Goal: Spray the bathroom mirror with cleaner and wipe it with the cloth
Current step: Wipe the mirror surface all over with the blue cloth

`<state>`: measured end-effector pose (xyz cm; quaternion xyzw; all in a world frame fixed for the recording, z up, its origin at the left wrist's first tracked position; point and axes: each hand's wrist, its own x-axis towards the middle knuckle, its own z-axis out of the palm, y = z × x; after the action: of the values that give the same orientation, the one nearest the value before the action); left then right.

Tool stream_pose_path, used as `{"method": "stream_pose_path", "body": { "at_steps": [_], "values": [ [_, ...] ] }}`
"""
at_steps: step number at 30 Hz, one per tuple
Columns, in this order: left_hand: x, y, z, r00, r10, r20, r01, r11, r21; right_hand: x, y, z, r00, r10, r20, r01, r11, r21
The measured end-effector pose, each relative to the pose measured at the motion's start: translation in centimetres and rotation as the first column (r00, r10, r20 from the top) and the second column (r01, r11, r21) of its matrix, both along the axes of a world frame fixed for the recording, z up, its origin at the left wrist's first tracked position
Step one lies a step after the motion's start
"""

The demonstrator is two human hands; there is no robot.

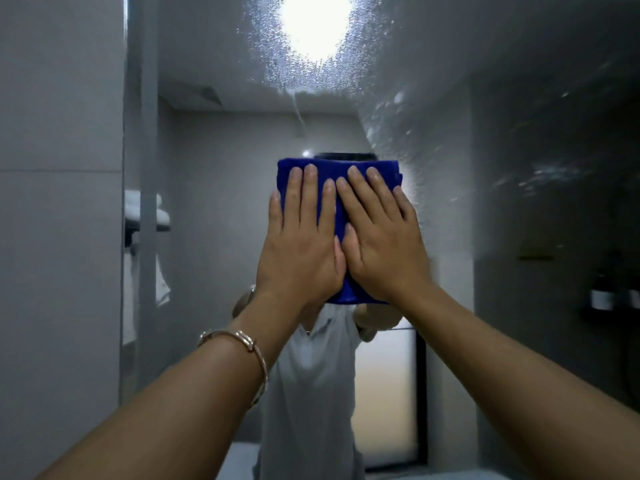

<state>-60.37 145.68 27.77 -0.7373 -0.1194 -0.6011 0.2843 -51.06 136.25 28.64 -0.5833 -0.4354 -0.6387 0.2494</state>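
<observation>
Left hand [299, 244] and right hand [382, 240], fingers flat, pressing folded blue cloth [341, 216] against mirror [485, 168]; left mirror edge [124, 202] lying well apart; spray droplets [346, 74] clinging above.

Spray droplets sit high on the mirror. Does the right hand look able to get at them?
Probably yes: the right hand lies flat on the blue cloth below the spray droplets, only bare mirror between.
</observation>
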Motion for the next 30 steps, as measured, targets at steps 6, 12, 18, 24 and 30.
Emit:
{"method": "stream_pose_path", "body": {
  "at_steps": [6,12,18,24,30],
  "values": [
    [2.4,-2.5,-2.2,0.999,-0.04,-0.031,0.04,0.999,-0.003,2.4,-3.0,-2.4,0.999,-0.037,0.008,0.037,0.999,-0.034],
    [2.4,-2.6,-0.9,0.997,-0.009,-0.075,0.012,0.999,0.039,3.2,-3.8,-1.3,0.999,-0.017,0.035,0.02,0.997,-0.075],
    [3.6,-4.3,3.4,0.997,0.007,-0.075,-0.006,1.0,0.017,4.7,-5.2,3.4,0.997,-0.044,0.065,0.05,0.995,-0.086],
    [4.7,-5.7,10.0,0.997,0.025,-0.077,-0.023,0.999,0.026,5.5,-6.7,9.6,0.997,-0.078,0.015,0.079,0.994,-0.078],
    [5.3,-5.7,10.3,1.0,-0.012,-0.025,0.012,0.999,0.03,5.7,-6.6,10.0,0.997,-0.072,-0.031,0.071,0.997,-0.038]
  ]
}}
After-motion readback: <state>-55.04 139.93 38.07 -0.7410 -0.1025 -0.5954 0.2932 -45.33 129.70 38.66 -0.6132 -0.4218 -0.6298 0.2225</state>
